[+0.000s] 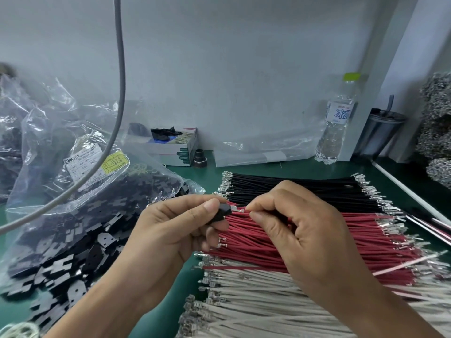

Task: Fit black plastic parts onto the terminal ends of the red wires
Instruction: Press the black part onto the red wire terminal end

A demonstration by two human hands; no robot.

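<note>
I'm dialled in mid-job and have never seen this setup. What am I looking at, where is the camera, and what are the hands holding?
There is no machine: a person works with bare hands, filmed by one camera on their head, looking down. The left hand pinches a black plastic part. The right hand pinches a red wire behind its metal terminal, which points into the part. On the green table lie rows of black wires, red wires and white wires. A clear bag of black parts sits left.
</note>
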